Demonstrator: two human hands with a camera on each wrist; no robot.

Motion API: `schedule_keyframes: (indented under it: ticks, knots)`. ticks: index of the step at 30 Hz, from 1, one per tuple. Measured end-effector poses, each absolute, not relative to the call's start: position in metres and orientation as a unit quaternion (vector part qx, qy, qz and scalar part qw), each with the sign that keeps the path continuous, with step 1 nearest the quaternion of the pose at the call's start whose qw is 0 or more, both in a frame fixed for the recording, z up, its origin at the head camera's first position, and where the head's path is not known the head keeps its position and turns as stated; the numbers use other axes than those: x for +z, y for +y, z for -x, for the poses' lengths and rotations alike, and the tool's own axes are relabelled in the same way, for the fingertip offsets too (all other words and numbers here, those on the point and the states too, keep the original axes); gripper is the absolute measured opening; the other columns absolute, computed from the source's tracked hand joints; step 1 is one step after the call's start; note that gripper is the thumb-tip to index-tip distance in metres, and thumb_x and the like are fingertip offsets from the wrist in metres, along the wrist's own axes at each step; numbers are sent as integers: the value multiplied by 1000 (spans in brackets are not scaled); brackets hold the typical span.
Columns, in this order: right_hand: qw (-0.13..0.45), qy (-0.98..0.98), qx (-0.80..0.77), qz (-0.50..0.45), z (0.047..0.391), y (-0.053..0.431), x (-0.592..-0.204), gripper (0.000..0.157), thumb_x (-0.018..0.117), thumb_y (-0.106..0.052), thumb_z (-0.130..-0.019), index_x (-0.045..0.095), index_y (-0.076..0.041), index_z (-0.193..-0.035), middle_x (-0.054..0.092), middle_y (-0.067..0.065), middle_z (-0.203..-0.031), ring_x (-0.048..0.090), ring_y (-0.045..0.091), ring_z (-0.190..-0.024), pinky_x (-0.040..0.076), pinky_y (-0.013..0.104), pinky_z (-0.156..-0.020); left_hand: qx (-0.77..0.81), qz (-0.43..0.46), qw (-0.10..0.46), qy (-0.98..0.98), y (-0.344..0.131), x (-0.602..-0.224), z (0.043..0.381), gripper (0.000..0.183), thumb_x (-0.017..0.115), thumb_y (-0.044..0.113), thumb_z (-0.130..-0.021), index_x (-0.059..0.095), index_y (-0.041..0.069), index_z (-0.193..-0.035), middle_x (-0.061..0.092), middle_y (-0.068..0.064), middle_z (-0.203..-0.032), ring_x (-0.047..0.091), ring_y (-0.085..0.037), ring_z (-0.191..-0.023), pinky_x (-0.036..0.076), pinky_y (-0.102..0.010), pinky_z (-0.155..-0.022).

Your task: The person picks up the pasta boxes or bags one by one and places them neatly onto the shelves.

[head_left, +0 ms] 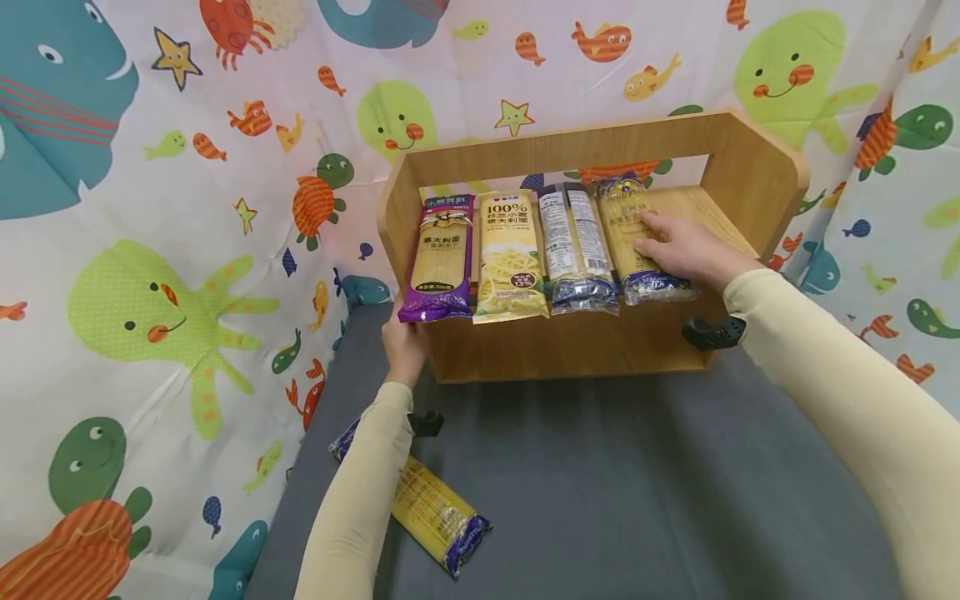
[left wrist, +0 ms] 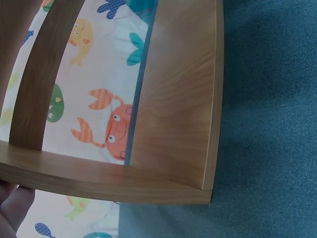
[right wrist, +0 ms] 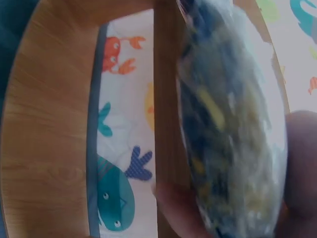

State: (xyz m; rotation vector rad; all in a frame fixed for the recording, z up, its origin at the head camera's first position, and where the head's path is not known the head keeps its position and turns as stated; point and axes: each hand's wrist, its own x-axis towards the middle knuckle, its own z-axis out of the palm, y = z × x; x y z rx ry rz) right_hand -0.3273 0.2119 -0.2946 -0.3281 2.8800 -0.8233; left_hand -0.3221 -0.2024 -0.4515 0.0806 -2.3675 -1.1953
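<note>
A wooden shelf rack carries several pasta packs side by side. My right hand grips the rightmost spaghetti pack, fingers over its top face. In the right wrist view that pack's crumpled clear end sits between thumb and fingers. My left hand holds the rack's left side panel low down; part of the hand is hidden by the rack and a purple pack. From the left stand a purple pasta pack, a yellow pack and a clear pack with white labels.
Another yellow and blue spaghetti pack lies on the grey table, partly behind the left forearm. Bare shelf board shows right of the packs. A sea-animal curtain hangs behind and at both sides.
</note>
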Motion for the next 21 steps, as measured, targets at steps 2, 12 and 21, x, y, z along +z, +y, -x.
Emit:
schedule_keyframes:
  ticks: [2,12,21]
  knots:
    - [46,958,-263,107,325,211,-297,70,44,-38,-107,17,-5,-162,21,31,-164,26,52,-149,23,66,-120,-434,-29,248,-865,-203,-450,322,47,54,29,-106,46,10,-149,72,-20,-123,73,-38,-107,60,-52,-91]
    - [29,962,-244,121,327,208,-296,66,42,-37,-108,21,-5,-161,29,34,-160,31,53,-146,28,66,-118,-428,-38,248,-868,-206,-446,323,47,52,32,-107,46,11,-149,73,-20,-118,74,-37,-101,61,-52,-89]
    - [19,955,-275,105,318,218,-298,72,39,-45,-107,19,-3,-162,27,35,-160,27,55,-148,25,68,-119,-404,-38,258,-877,-202,-451,323,45,49,25,-107,47,10,-150,74,-24,-109,72,-41,-88,61,-55,-80]
